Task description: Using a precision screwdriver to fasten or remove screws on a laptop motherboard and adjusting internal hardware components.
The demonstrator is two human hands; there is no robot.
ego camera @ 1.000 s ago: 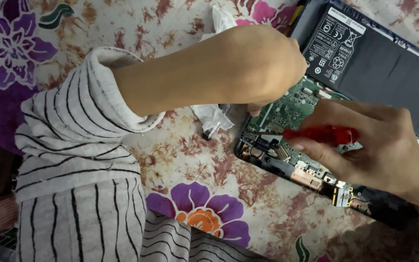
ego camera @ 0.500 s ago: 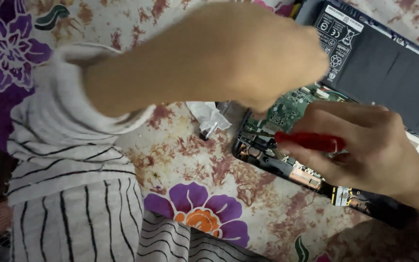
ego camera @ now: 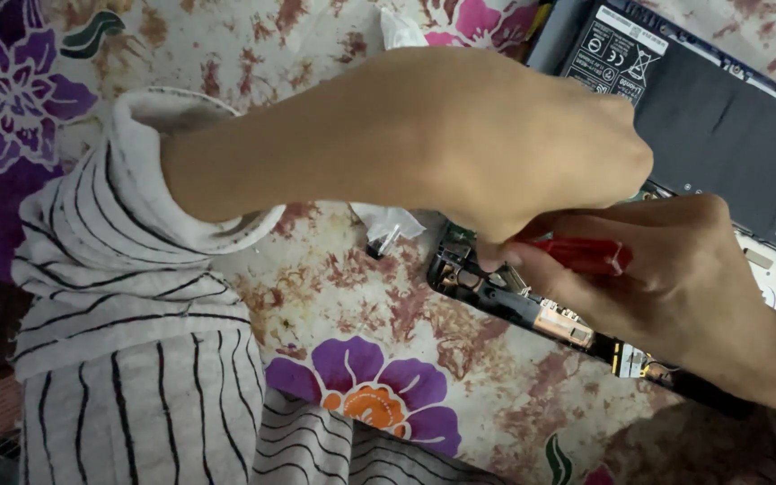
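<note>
Left hand [ego camera: 532, 153] has swung in over the opened laptop [ego camera: 532, 301], now covering its corner; grip hidden, cannot tell. Right hand [ego camera: 675, 278] grips red screwdriver [ego camera: 581, 254], unchanged, tip under left hand on flowered cloth [ego camera: 343, 296].

The left hand [ego camera: 514, 153] covers the middle of the opened laptop [ego camera: 532, 305]; the circuit board beneath it is almost wholly hidden. Its fingertips curl under the palm and cannot be seen. The right hand [ego camera: 675, 278] hides most of the red tool [ego camera: 586, 254]; the tip is concealed where the two hands meet, so the point of contact with the laptop cannot be told. The right forearm leaves by the lower right edge. The battery [ego camera: 720, 135] is cut by the top and right edges. White paper [ego camera: 388, 220] lies partly under the left forearm; a small dark item beside it is too small to identify. The striped sleeve [ego camera: 127, 296] runs off the bottom edge.
</note>
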